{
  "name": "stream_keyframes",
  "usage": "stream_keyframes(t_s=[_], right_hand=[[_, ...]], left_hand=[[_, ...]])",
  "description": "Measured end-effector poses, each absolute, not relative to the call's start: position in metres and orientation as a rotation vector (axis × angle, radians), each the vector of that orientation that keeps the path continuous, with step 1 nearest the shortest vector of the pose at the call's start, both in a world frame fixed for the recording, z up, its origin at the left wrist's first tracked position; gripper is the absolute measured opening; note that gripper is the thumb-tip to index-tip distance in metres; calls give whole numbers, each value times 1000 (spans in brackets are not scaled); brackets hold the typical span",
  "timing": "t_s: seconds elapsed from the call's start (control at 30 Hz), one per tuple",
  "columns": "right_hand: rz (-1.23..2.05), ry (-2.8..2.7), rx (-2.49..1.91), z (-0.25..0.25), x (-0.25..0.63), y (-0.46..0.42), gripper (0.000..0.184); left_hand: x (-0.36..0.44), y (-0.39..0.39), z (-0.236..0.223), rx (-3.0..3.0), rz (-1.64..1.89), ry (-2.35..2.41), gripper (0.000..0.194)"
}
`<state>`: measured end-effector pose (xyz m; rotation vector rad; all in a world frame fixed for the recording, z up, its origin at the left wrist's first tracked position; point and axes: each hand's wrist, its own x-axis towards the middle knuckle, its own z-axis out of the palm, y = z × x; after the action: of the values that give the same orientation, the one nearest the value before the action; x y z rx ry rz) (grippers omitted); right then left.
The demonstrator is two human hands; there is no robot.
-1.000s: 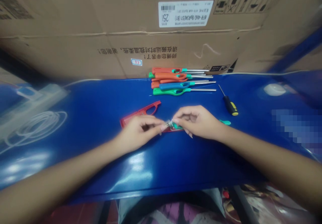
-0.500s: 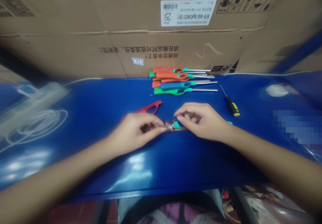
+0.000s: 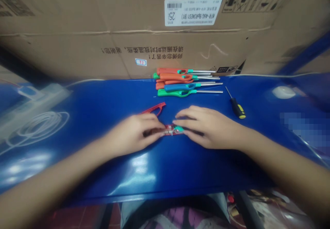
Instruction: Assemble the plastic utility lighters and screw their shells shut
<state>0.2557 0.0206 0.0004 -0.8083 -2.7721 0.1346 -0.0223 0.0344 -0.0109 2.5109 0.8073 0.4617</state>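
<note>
An opened red lighter (image 3: 169,130) lies between my hands at the middle of the table, with a teal trigger part and small inner pieces showing. My left hand (image 3: 135,133) pinches its left end between thumb and fingers. Over its right end is my right hand (image 3: 210,127), thumb on the near side and fingertips on the far side by the teal part; this hand hides the rest of the lighter. Just behind my left hand rests a separate red shell half (image 3: 156,109), partly covered by that hand.
Several long-nosed lighters (image 3: 177,87) are piled at the back against a cardboard box (image 3: 85,55). A black and yellow screwdriver (image 3: 237,108) lies to the right. At the left are a coiled white cable (image 3: 38,127) and a power strip (image 3: 55,95). A white object (image 3: 283,92) sits far right.
My right hand's fingers have spread and shifted slightly left along the lighter. The lighter has moved a little left, and its teal part is less covered. My left hand keeps its pinch.
</note>
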Motion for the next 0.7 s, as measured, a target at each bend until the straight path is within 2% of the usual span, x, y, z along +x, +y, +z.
stream_keyframes(t_s=[0.2,0.7], right_hand=[[159,-2908,-708,-4,257,20,50],[404,-3069,-922,3,251,5,63]], left_hand=[[-20,35,-11,2388,488,896,14],[-19,36,-13,2307,547,903,13]])
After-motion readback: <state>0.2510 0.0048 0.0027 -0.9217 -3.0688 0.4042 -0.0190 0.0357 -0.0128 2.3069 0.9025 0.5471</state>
